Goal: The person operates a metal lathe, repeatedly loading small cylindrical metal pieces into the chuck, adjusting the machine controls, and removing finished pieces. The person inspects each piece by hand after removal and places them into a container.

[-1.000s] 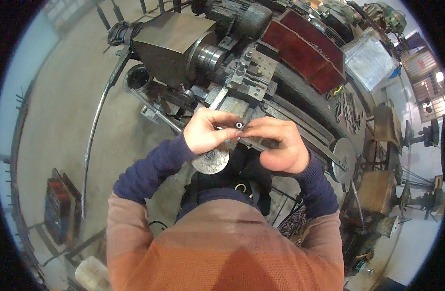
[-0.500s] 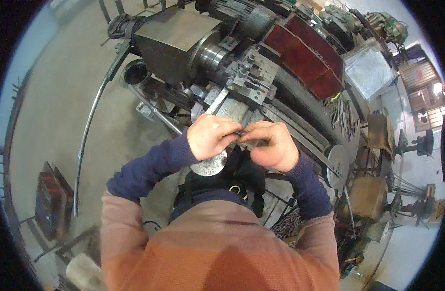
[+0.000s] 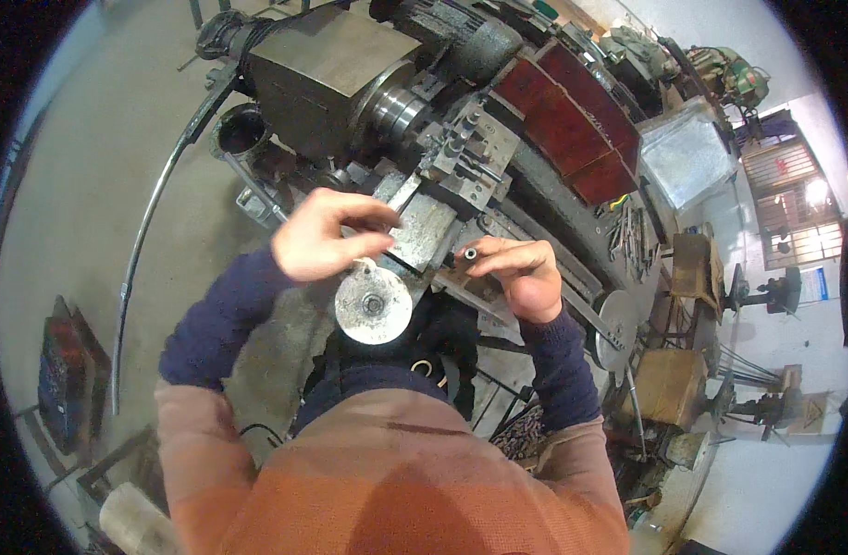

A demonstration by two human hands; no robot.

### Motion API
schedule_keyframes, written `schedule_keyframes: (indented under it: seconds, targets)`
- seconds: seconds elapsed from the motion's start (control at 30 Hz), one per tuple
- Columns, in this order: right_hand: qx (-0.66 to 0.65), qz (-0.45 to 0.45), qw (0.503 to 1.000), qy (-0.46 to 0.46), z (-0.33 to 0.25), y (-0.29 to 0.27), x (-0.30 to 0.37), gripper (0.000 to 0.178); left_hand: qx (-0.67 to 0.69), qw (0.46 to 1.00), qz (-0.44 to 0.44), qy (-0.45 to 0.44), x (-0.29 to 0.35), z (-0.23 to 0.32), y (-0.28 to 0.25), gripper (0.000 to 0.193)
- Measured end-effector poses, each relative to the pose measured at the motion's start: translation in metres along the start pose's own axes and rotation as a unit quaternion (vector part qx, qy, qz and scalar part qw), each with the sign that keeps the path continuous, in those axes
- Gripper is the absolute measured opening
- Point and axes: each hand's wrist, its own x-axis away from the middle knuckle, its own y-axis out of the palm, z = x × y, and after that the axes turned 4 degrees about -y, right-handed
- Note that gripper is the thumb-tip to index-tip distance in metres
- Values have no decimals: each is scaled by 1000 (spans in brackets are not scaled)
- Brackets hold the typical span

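Observation:
My right hand (image 3: pixel 524 276) pinches a small metal tube (image 3: pixel 470 254) between thumb and fingers, with its round hollow end showing. Apart from it, my left hand (image 3: pixel 329 237) hangs with fingers and thumb spread and nothing between them, slightly blurred. Just below the left hand is a round metal handwheel (image 3: pixel 374 303) of the lathe. Beyond both hands stands the lathe's tool post (image 3: pixel 470 153), with the shiny round chuck (image 3: pixel 398 111) to its left.
The headstock (image 3: pixel 336 46) fills the upper left, with a long bent lever (image 3: pixel 151 231) beside it. A dark red metal cover (image 3: pixel 572 120) lies behind the bed. Several loose tools (image 3: pixel 632 236) rest at the right, near another handwheel (image 3: pixel 614 326).
My hands have come apart: the left has moved left and let go, while the right keeps the tube, whose end now shows. The whole view has shifted slightly.

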Motion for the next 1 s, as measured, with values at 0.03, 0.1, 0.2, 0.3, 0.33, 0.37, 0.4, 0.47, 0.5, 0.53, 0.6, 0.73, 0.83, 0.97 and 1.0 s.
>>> schedule_keyframes:
  seconds: [0.03, 0.1, 0.2, 0.3, 0.33, 0.37, 0.4, 0.47, 0.5, 0.53, 0.6, 0.73, 0.83, 0.97, 1.0]
  targets:
    - [6, 6, 1000, -18, 0, -2, -2, 56, -80, 996, 37, 18, 7, -1, -13, 24]
    - [78, 13, 997, -27, -4, -9, -10, 58, -112, 990, 83, -19, 24, -7, -42, 25]
    - [383, -20, 917, -110, -21, -23, -53, 36, -402, 899, 175, 16, 60, -19, -95, 25]
    - [525, -4, 847, -85, -11, -32, -105, 38, -534, 803, 251, -81, 96, -31, -146, 21]
    - [526, -7, 847, -73, 6, -41, -122, 37, -567, 775, 268, -80, 111, -37, -161, 21]
    - [559, -17, 829, -13, 15, -42, -137, 36, -577, 761, 274, -112, 124, -41, -174, 21]
    - [587, -28, 808, 46, 21, -39, -150, 35, -570, 757, 289, -138, 139, -46, -183, 20]
    - [612, -63, 784, 80, 24, -30, -164, 35, -554, 746, 315, -191, 170, -60, -194, 18]
    - [651, -76, 742, 140, 25, -25, -172, 33, -547, 751, 314, -194, 180, -67, -193, 19]
    - [669, -73, 727, 133, 27, -21, -174, 33, -540, 757, 313, -195, 189, -75, -190, 22]
    - [702, -71, 698, 121, 37, -15, -174, 32, -459, 796, 324, -225, 206, -95, -187, 30]
    - [709, -73, 696, 90, 48, -19, -170, 30, -268, 853, 364, -262, 210, -112, -180, 43]
    - [699, -129, 697, 102, 51, -26, -174, 30, -329, 835, 359, -256, 203, -107, -176, 40]
    - [682, -156, 708, 95, 59, -35, -177, 29, -441, 791, 319, -278, 202, -105, -177, 38]
    - [682, -158, 703, 122, 54, -30, -180, 29, -456, 784, 320, -275, 203, -105, -177, 39]
